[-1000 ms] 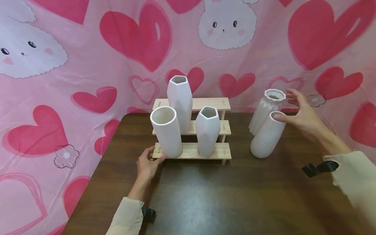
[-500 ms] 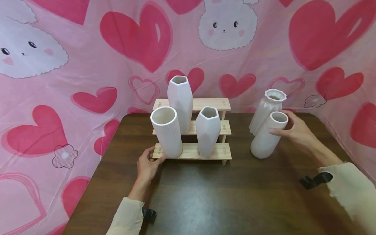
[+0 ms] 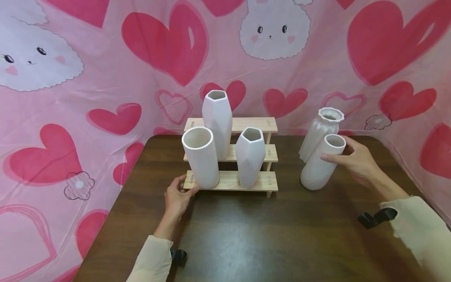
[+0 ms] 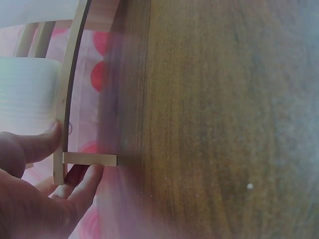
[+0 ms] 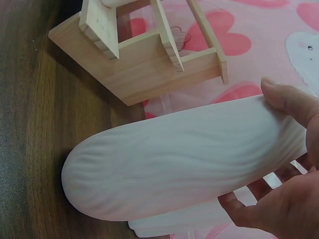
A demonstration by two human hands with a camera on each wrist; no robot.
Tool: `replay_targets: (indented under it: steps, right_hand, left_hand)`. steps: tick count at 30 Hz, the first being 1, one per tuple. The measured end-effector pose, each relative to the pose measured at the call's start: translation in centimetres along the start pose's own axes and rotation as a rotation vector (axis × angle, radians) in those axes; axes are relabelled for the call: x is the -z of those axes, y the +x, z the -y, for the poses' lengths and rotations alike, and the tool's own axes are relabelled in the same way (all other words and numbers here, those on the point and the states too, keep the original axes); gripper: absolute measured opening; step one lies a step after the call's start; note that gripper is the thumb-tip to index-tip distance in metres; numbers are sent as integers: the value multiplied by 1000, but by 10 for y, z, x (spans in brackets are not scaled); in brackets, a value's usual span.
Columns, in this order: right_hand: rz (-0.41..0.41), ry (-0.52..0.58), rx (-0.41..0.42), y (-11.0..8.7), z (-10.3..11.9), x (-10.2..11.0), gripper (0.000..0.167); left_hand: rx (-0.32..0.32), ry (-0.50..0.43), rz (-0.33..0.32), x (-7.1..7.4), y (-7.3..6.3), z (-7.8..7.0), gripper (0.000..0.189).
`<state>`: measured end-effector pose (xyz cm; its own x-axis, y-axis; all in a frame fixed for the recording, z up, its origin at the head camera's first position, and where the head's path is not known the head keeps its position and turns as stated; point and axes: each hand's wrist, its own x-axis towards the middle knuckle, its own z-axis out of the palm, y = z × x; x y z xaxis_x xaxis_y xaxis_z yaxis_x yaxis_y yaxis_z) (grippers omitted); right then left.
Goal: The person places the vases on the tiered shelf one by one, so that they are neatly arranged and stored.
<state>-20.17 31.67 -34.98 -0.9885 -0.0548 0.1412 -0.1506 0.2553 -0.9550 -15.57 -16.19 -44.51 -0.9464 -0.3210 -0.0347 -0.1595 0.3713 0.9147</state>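
Note:
My right hand [image 3: 357, 158] grips a white vase with wavy relief [image 3: 318, 168] near its rim, thumb on one side and fingers round the other. That vase stands at the right of the table; behind it is a white vase with a scalloped rim [image 3: 318, 131]. My left hand [image 3: 177, 197] pinches the left end of the lowest step of a wooden three-step stand [image 3: 227, 181]; the left wrist view shows fingers beside the stand's leg [image 4: 89, 159]. On the stand are a ribbed cylindrical vase [image 3: 204, 164], a tall faceted vase [image 3: 218, 117] and a shorter faceted vase [image 3: 250, 160].
The dark brown wooden table [image 3: 243, 235] spreads in front of the stand. A pink cloth with hearts and rabbit faces [image 3: 218, 51] hangs behind and at both sides. A black strap device [image 3: 377, 217] sits at the right wrist, another [image 3: 179, 256] at the left.
My right hand has come down from above the two right-hand vases and taken hold of the front one near its rim. The left hand has stayed on the stand.

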Motion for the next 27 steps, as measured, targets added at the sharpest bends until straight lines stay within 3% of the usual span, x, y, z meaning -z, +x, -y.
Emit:
replay_targets:
  steps: [8,15,18,22,27]
  right_hand:
    - [-37,24,-10,-1,1,2,49]
    - [-24,228,68,4,15,3,51]
    - [-18,237,92,5,23,2,51]
    - [-13,180,86,5,34,0,51]
    - [-30,-30,48,4,53,-2,50]
  left_hand:
    - [11,-4,-7,-1,1,1,60]
    - [5,-12,0,0,1,1,59]
    - [4,-10,4,0,1,2,60]
    - [9,-5,7,0,2,1,60]
    - [24,-3,6,0,2,1,61]
